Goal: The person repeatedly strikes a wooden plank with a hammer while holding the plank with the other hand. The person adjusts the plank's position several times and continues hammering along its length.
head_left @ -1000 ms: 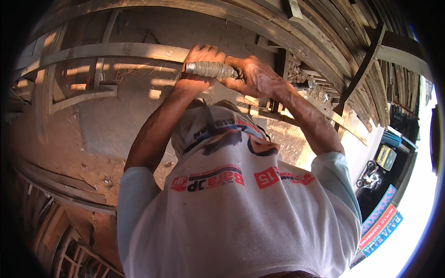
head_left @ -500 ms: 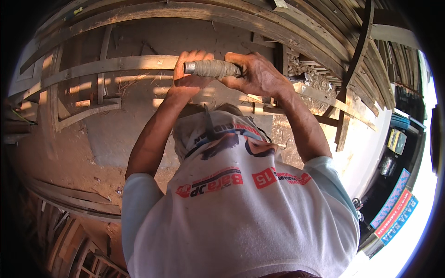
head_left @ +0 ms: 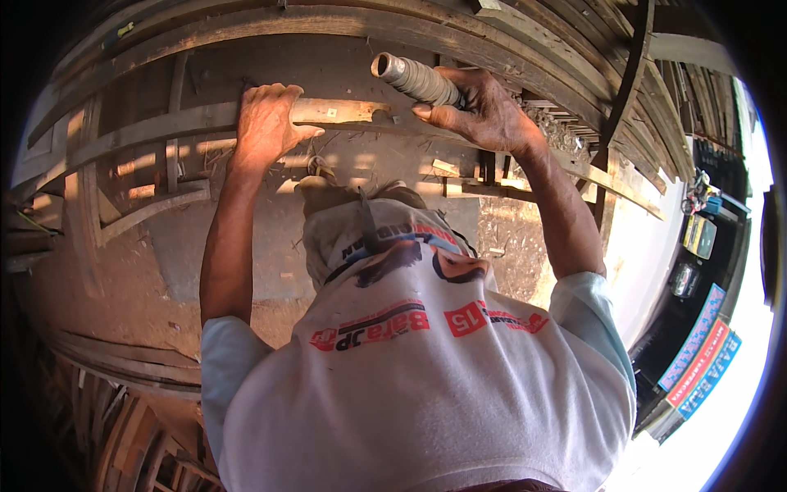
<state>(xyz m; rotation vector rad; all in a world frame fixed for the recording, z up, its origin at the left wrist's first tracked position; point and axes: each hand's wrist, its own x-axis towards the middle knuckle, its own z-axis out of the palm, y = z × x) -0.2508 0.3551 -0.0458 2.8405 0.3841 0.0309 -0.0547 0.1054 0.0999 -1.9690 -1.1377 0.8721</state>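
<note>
Head view: your right hand (head_left: 488, 111) is clamped on the wrapped tube (head_left: 422, 79)
Left hand (head_left: 269, 119): over the plank (head_left: 348, 111), can't tell how tight
Plank: could skid if that hold's loose, imo

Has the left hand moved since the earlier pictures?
Yes; the left hand has moved left along the wooden beam, away from its right end.

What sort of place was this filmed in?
Probably a small woodworking shop or timber yard, hedged because no finished product stands out: long stacked planks, a wooden beam under the left hand, and wood scraps about.
</note>
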